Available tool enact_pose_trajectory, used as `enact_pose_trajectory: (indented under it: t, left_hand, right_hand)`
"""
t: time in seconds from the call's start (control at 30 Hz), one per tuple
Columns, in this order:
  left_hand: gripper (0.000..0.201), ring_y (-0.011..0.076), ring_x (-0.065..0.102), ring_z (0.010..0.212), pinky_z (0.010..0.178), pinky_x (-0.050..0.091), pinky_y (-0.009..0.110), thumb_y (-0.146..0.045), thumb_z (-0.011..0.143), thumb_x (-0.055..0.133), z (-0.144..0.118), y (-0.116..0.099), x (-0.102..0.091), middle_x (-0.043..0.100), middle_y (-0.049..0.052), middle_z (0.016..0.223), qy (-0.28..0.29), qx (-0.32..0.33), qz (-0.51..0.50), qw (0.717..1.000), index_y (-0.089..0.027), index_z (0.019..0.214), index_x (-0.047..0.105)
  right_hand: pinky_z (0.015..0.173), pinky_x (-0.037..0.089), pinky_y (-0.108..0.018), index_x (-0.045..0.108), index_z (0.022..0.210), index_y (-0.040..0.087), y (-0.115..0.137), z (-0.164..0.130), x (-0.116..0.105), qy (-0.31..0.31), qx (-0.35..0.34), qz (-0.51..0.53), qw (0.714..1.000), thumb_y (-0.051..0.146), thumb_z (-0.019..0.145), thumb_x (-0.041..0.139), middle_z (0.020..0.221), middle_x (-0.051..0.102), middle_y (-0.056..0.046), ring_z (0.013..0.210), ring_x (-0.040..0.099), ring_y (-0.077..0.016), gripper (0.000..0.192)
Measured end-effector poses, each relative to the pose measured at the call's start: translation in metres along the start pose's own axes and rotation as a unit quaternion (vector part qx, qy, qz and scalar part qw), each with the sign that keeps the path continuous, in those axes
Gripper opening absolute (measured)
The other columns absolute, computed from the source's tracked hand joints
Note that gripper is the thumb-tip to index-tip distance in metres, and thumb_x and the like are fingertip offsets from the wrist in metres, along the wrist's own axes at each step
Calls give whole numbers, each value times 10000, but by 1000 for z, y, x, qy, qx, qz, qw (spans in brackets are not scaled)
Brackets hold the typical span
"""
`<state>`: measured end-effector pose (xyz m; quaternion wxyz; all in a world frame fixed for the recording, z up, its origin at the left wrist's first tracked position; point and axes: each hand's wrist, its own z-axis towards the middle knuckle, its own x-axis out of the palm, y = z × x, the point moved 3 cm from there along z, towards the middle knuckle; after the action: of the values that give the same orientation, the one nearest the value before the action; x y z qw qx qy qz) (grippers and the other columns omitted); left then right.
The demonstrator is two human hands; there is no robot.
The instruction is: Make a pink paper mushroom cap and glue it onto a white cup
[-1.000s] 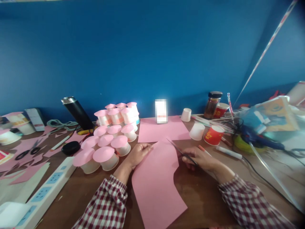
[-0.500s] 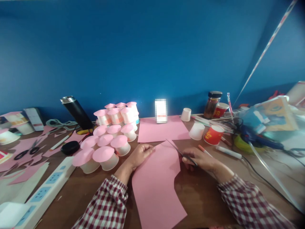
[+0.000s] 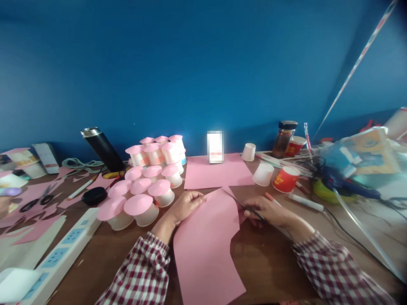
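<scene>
My left hand (image 3: 186, 206) grips the upper left edge of a pink paper sheet (image 3: 206, 250), thumb on top. Along its right side the sheet has curved cut edges. In my right hand (image 3: 265, 210) is a pair of dark scissors (image 3: 243, 206), the blades lying at the sheet's upper right corner. How far the blades are apart I cannot tell. A small pink flap shows beside the right fingers. Several paper cups with pink cone tops (image 3: 139, 205) stand left of my left hand. Behind the sheet lies another pink paper (image 3: 219, 176).
A white power strip (image 3: 60, 250) and second scissors (image 3: 36, 203) among pink scraps lie left. A black flask (image 3: 103, 148) leans at the back. On the right are a white cup (image 3: 263, 174), a red cup (image 3: 286, 178), a marker (image 3: 305, 202) and a blue glue gun (image 3: 349, 186).
The pink sheet has shifted slightly left at its lower part, and a small flap now shows by the scissors. Part of another person's hand with a purple object has appeared at the far left.
</scene>
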<state>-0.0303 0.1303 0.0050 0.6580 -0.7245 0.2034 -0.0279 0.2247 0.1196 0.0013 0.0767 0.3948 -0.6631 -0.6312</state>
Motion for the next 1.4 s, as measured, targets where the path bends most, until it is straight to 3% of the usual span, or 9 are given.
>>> enact_pose_trajectory:
  t: [0.13,0.53,0.77,1.07,1.13,1.27,1.4]
  left_hand:
    - [314,119,511,654,613,403,224,-430,758,594,-1,2,-1,614,19,737,9,-9,5,1000,-124,801,651]
    - [353,109,489,633,599,384,217,-464,751,597,-2,0,5,600,17,709,44,-4,34,998,-117,784,654]
    - [335,116,505,660,628,396,223,-448,766,582,0,2,4,612,21,733,43,-4,36,998,-121,791,652]
    - [336,128,521,664,632,410,237,-453,761,585,-1,5,4,622,31,749,43,-6,32,999,-125,791,650]
    - [346,130,521,654,627,413,243,-462,761,581,-1,4,6,620,34,744,42,-8,20,999,-123,792,644]
    - [360,140,529,679,633,416,247,-477,763,567,0,-2,9,630,39,781,39,-14,54,998,-134,833,649]
    - [362,141,531,693,642,405,237,-487,763,554,3,-19,15,639,25,786,63,3,117,991,-151,851,656]
  right_hand:
    - [459,382,-202,669,968,166,1,-1,0,9,8,3,1000,450,810,569,542,585,11,455,541,-108,339]
    - [482,386,-210,632,780,153,7,-1,1,42,-3,2,999,452,803,562,591,626,-12,513,578,-139,308]
    - [443,366,-197,650,830,156,5,-1,3,37,4,13,999,456,794,573,562,619,-9,480,564,-132,312]
    - [443,359,-201,631,753,164,-1,1,3,34,3,27,999,436,802,572,536,588,16,440,513,-99,282]
    - [453,355,-205,633,778,165,-2,3,2,-2,-3,37,999,426,797,581,540,586,21,445,509,-95,266]
    - [460,345,-209,606,920,160,-4,7,0,-146,-1,150,978,442,763,619,614,588,12,505,524,-104,323]
    - [474,333,-201,602,972,153,0,7,5,-151,-45,233,960,445,750,642,661,567,11,555,504,-96,369]
